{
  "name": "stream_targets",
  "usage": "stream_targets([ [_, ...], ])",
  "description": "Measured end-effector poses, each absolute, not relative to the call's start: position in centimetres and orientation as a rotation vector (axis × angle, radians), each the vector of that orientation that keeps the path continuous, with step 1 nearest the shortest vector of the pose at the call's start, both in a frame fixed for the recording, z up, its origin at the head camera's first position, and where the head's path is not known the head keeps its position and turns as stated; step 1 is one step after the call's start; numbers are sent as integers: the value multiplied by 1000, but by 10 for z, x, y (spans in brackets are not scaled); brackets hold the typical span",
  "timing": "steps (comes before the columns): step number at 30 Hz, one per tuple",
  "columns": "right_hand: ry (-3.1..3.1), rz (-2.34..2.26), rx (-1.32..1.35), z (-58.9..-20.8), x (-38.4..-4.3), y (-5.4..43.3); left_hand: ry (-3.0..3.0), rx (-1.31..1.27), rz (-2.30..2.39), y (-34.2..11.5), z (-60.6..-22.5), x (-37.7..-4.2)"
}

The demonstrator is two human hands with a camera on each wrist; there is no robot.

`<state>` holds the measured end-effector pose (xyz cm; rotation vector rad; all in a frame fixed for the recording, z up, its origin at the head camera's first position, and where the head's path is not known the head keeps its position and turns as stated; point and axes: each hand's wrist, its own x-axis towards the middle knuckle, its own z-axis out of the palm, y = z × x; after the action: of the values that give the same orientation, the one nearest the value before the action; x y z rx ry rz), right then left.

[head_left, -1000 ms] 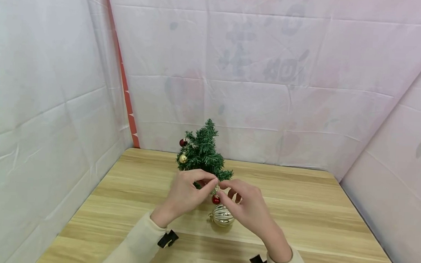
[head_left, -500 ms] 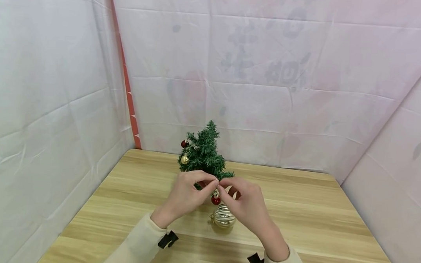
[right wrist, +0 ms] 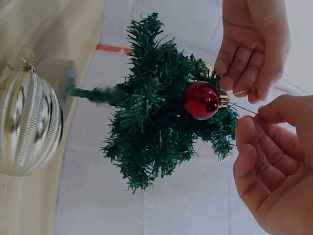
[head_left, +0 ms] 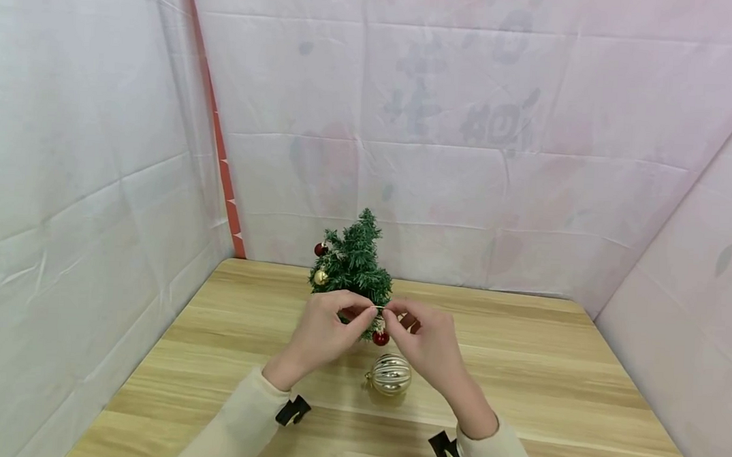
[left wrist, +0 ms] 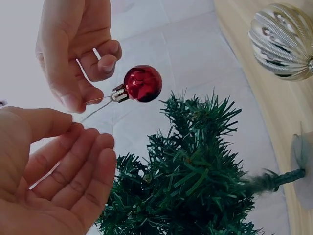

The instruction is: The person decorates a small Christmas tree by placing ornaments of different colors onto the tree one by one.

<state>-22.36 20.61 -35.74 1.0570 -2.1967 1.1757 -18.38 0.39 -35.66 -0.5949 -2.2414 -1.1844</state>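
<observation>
A small shiny red bauble [head_left: 381, 338] with a gold cap hangs from a thin string loop between my two hands. My left hand [head_left: 328, 326] pinches one side of the loop between thumb and index finger. The other side is pinched by my right hand [head_left: 427, 344], so the two strands spread apart from the cap [left wrist: 119, 93]. Just behind the hands stands a small green Christmas tree [head_left: 357, 259], partly covered by them in the head view. On its left side hang a dark red bauble [head_left: 320, 249] and a small gold bauble [head_left: 321, 277].
A large ribbed gold bauble [head_left: 390, 375] lies on the wooden table [head_left: 519, 371] in front of the tree, below my hands. The tree's round base [right wrist: 58, 78] shows in the right wrist view. White printed cloth [head_left: 443, 157] encloses the back and sides.
My fingertips met around half a second ago and now stand slightly apart, with string stretched between them. The red bauble has risen a little and shifted slightly right.
</observation>
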Motion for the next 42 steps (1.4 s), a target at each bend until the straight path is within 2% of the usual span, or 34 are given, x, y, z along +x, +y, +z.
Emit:
stream_targets([
  [12, -2352, 1407, 915, -361, -251, 191, -2331, -342, -1224, 6, -351, -204],
  [17, -2314, 1422, 878, -359, -257, 182, -2300, -310, -1180, 8, -352, -209],
  [28, -2282, 1367, 860, -359, -266, 172, -2268, -283, -899, 12, -354, -217],
  [42, -2265, 1229, 859, -360, -277, 169, -2224, -128, -410, 18, -356, -224],
])
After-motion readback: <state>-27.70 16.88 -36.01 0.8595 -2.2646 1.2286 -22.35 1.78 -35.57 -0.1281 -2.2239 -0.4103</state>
